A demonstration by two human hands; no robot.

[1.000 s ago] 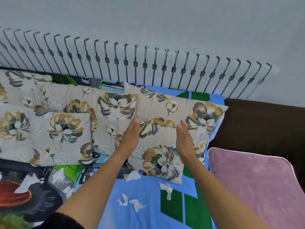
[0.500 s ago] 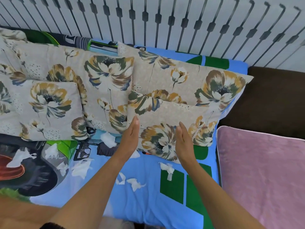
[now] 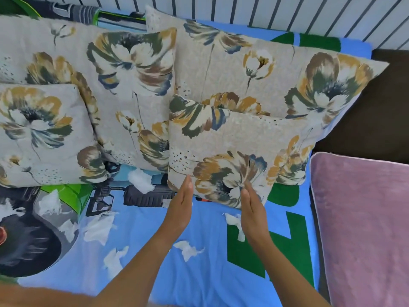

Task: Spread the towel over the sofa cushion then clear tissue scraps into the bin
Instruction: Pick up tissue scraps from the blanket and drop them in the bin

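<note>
Hands flat, empty, left (image 3: 180, 204), right (image 3: 252, 209), pink towel (image 3: 363, 229) lengthwise front-to-back

The pink towel (image 3: 363, 229) runs off the right and near edges, so its full spread cannot be seen. The leftmost floral cushion (image 3: 39, 134) is cut by the left edge. The right hand (image 3: 254, 213) covers part of one tissue scrap (image 3: 232, 220). The small front cushion (image 3: 232, 156) hides the lower part of the big cushion (image 3: 254, 67) behind it.
</note>
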